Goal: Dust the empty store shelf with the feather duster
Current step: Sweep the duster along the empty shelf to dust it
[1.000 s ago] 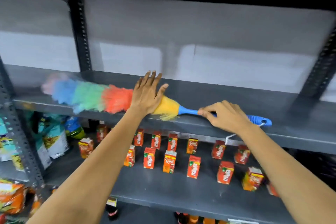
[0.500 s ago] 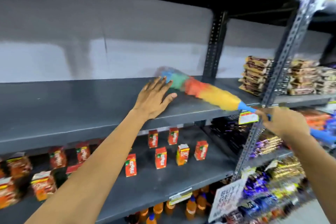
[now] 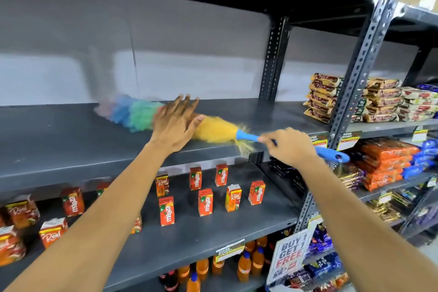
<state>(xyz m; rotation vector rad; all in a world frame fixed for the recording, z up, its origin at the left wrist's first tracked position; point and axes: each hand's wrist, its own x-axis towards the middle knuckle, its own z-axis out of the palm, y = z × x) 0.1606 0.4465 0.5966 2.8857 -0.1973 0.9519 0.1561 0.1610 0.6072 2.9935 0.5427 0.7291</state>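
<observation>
Feather duster point(image 3: 213, 129), the long fluffy one with bands of yellow, orange, green, blue and pink on a blue plastic handle point(image 3: 247, 136), now lies flat on the empty dark grey metal shelf point(image 3: 59, 140), near its front edge and towards its right end. Half a sec. ago the head was lifted and angled at the back right part of the shelf, close to the grey perforated upright point(image 3: 275, 59); now it has swept back leftwards and lower, and the far tip is blurred, so it is prob. in fast motion.

Right hand point(image 3: 289, 147) is closed around the handle, just off the shelf's front edge; the handle end sticks out behind it to the right. Left hand point(image 3: 175, 123) is open, fingers spread, and rests over the orange part of the duster. Whether the palm also touches the shelf I cannot tell. It was beside the head before, now it is on top of it.

For the task, I judge this as one more pass, right to left, approx. in the middle of the work: the right end seems covered, while the long left part of the shelf is not yet reached in this stroke. Red juice cartons point(image 3: 205, 201) on the shelf below are well apart from the duster.
</observation>
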